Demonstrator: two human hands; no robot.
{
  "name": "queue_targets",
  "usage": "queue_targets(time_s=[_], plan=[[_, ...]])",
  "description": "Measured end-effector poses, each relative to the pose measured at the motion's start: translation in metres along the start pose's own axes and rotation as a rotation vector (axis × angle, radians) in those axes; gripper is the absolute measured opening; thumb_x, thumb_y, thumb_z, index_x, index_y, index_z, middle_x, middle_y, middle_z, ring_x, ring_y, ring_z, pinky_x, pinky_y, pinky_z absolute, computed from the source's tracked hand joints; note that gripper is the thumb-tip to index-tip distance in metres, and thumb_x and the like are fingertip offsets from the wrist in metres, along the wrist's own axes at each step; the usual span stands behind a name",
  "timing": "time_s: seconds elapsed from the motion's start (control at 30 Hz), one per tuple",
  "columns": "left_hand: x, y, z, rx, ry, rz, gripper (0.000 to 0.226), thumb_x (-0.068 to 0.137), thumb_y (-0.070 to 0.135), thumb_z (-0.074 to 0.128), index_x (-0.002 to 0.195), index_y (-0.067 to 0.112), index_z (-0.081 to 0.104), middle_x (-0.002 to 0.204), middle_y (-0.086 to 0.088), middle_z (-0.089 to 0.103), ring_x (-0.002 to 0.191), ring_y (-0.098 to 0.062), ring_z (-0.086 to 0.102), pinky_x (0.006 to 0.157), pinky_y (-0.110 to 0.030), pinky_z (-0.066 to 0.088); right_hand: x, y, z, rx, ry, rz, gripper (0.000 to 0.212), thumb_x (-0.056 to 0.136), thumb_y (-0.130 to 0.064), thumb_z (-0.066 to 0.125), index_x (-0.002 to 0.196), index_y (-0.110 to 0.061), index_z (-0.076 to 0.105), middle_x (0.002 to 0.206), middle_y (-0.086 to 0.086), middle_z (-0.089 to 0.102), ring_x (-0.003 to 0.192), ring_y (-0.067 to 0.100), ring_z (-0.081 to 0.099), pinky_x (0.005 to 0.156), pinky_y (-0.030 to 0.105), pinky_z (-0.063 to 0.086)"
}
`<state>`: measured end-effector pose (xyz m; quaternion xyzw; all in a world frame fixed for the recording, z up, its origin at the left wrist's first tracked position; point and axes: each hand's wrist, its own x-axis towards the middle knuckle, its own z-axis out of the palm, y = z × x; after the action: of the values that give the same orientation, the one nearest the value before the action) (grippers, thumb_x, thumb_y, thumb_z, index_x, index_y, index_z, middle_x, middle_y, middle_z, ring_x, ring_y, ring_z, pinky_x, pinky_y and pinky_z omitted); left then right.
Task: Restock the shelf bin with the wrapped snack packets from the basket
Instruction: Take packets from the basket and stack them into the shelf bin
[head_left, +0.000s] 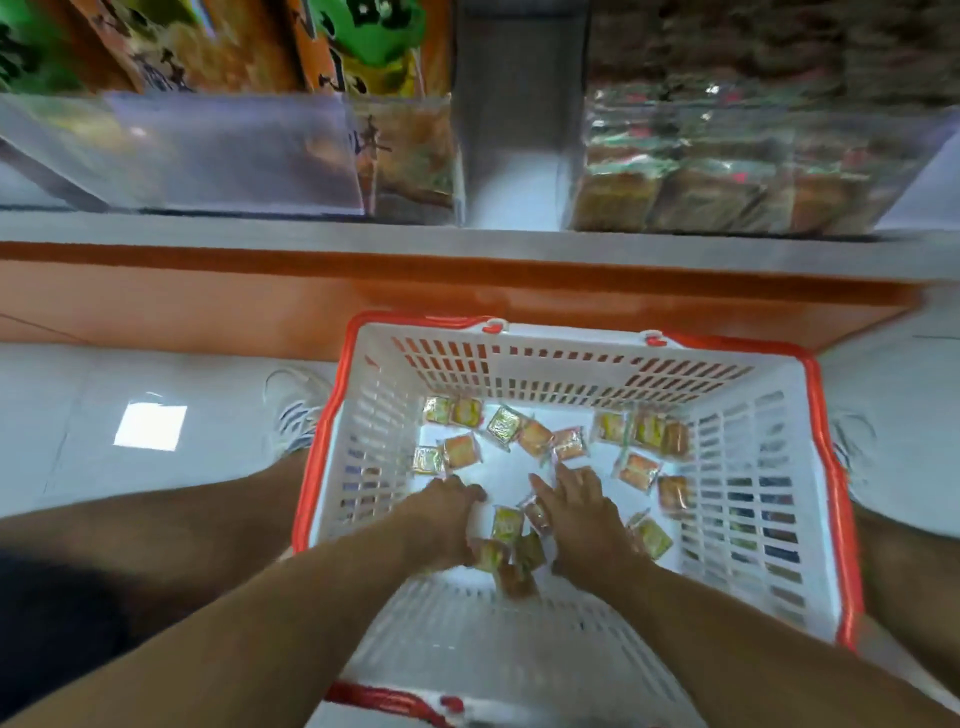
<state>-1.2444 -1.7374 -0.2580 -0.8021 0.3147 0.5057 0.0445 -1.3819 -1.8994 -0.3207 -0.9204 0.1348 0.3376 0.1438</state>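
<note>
A white basket with a red rim stands on the floor between my feet. Several small wrapped snack packets lie scattered on its bottom, yellow-green and orange. Both my hands are down inside it. My left hand has its fingers curled round a small bunch of packets near the front wall. My right hand lies flat with straight fingers, touching packets beside it. On the shelf above, a clear bin at the right holds similar wrapped packets.
A second clear bin stands at the left of the shelf, with large orange and green snack bags behind and beside it. An orange shelf front runs below the shelf edge. White tiled floor lies on both sides.
</note>
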Motion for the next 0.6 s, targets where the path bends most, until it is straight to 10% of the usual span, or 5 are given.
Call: queue_targets(time_s=[0.2, 0.4, 0.6], plan=[[0.034, 0.038, 0.071, -0.18, 0.044, -0.067, 0.109, 0.061, 0.051, 0.087, 0.149, 0.024, 0.03, 0.135, -0.011, 0.038, 0.123, -0.033, 0.05, 0.102, -0.042, 0.049, 0.011, -0.011, 0.018, -0.03, -0.032, -0.052, 0.089, 0.083, -0.039, 0.072, 0.154, -0.034, 0.019, 0.144, 0.006, 0.031, 0.132, 0.035, 0.032, 0.095, 0.047, 0.043], [0.048, 0.034, 0.079, -0.29, -0.007, -0.184, 0.078, 0.06, 0.036, 0.085, 0.122, 0.026, 0.039, 0.124, -0.01, 0.035, 0.106, -0.03, 0.06, 0.082, -0.035, 0.053, 0.008, -0.012, 0.029, 0.212, 0.038, -0.06, 0.036, 0.095, -0.036, 0.055, 0.127, -0.022, 0.048, 0.126, 0.006, 0.04, 0.118, 0.03, 0.037, 0.083, 0.04, 0.049], [0.05, 0.014, 0.064, -0.608, -0.059, -0.177, 0.063, 0.048, 0.023, 0.086, 0.1, 0.022, 0.05, 0.109, -0.014, 0.066, 0.08, -0.019, 0.054, 0.063, -0.032, 0.048, 0.014, -0.004, 0.005, 0.493, -0.093, 0.001, 0.031, 0.081, -0.033, 0.072, 0.103, -0.019, 0.055, 0.107, 0.004, 0.056, 0.097, 0.028, 0.055, 0.083, 0.04, 0.05]])
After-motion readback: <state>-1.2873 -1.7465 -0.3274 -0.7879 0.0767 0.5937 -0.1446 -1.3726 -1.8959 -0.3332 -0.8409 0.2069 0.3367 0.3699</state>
